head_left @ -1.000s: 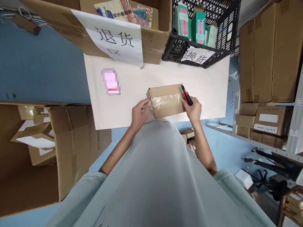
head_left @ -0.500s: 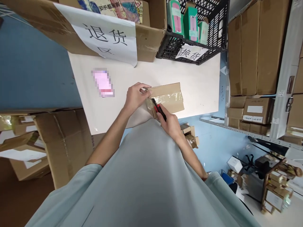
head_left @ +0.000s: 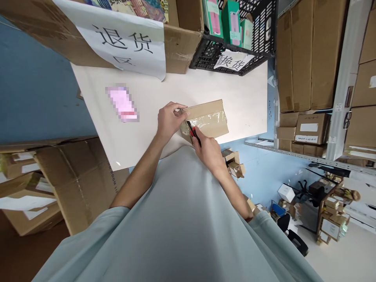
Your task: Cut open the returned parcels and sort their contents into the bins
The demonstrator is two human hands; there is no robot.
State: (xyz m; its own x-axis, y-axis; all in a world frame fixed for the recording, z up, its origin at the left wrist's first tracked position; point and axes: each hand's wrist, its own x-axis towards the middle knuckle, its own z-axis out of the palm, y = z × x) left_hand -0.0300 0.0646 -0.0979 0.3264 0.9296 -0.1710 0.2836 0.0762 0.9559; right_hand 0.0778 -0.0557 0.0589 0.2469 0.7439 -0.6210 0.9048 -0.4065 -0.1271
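Note:
A small brown cardboard box (head_left: 207,105) with clear tape across its top lies on the white table (head_left: 246,94), close to my body. My left hand (head_left: 171,119) grips the box's left end, thumb and fingers at its corner. In my right hand (head_left: 209,152) is a black and red box cutter (head_left: 194,134). Its tip meets the taped left part of the box; how deep the blade goes cannot be made out. My right fingers are wrapped round the cutter's handle.
A large cardboard box (head_left: 179,49) with a paper sign stands at the table's back. Beside it is a black plastic crate (head_left: 202,51) holding green and pink boxes. A blurred pink item (head_left: 122,102) lies at left. Shelves of cartons (head_left: 302,51) stand right.
My right hand and the cutter have shifted slightly at the box's left end, and the handle is now more covered by the hand. My left hand keeps its grip. The camera view has turned slightly.

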